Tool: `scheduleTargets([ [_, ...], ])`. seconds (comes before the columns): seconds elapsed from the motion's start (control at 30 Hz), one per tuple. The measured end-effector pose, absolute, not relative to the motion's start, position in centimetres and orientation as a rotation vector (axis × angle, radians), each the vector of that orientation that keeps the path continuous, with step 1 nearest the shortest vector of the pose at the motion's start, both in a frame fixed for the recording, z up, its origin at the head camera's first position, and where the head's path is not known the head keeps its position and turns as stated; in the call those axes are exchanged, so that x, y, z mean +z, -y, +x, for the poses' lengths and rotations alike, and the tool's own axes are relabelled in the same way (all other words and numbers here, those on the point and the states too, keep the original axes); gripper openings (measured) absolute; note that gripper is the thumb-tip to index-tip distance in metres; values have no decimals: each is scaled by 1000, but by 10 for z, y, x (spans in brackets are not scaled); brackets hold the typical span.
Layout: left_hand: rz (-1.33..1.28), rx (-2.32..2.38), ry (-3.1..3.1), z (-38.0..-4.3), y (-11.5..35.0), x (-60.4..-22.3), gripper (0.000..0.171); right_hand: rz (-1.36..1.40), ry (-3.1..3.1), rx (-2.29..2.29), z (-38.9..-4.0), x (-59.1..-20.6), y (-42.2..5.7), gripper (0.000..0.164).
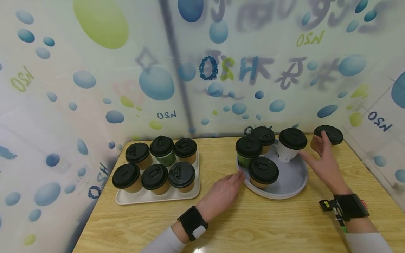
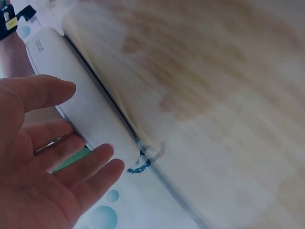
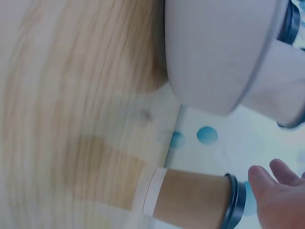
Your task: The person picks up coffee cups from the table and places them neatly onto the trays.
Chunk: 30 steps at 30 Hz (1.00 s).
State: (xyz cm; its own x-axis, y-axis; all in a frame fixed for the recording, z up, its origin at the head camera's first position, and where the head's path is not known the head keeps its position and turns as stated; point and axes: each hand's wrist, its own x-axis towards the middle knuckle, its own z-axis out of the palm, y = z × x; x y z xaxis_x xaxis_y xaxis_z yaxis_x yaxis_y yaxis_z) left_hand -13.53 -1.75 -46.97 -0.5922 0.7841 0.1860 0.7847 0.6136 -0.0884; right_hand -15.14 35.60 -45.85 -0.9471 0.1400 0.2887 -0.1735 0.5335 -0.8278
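My left hand (image 1: 223,192) touches the left side of the round grey tray (image 1: 299,188), its fingers loosely extended. In the left wrist view that hand (image 2: 52,148) lies along the pale tray wall (image 2: 81,90). On the tray stand a white cup (image 1: 287,154), a green cup (image 1: 243,161) and two brown cups, all with black lids. My right hand (image 1: 327,168) is raised between the white cup and another brown cup. The right wrist view shows this brown cup (image 3: 193,198) upright on the table, a small gap between its lid and the right fingers (image 3: 261,180).
To the left, a rectangular white tray (image 1: 152,199) holds several black-lidded cups, one with a green body (image 1: 166,160). Behind the wooden table (image 1: 253,225) hangs a patterned curtain (image 1: 152,119), close to the far cups.
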Motion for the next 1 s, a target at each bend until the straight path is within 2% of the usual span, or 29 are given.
scheduleTargets([
  [0.2, -1394, 56, 2581, -127, 15, -471, 45, -34, 2389, 1302, -140, -459, -367, 77],
  [0.33, -1480, 41, 2593, -121, 15, -471, 46, -64, 2358, 1276, -136, -460, -371, 72],
  [0.5, -1654, -1, 2633, -119, 21, -469, 57, -72, 2341, 1266, -133, -462, -375, 69],
  [0.6, -1729, -81, 2655, -123, 27, -468, 56, -76, 2343, 1262, -132, -463, -377, 68],
  [0.7, -1669, -180, 2611, -131, 33, -466, 48, -85, 2341, 1253, -131, -464, -380, 66],
  [0.83, -1449, -301, 2522, -145, 33, -464, 35, -100, 2332, 1241, -129, -463, -385, 64],
  [1.0, -1294, -177, 2618, -156, 32, -467, 49, -127, 2327, 1233, -128, -462, -386, 63],
])
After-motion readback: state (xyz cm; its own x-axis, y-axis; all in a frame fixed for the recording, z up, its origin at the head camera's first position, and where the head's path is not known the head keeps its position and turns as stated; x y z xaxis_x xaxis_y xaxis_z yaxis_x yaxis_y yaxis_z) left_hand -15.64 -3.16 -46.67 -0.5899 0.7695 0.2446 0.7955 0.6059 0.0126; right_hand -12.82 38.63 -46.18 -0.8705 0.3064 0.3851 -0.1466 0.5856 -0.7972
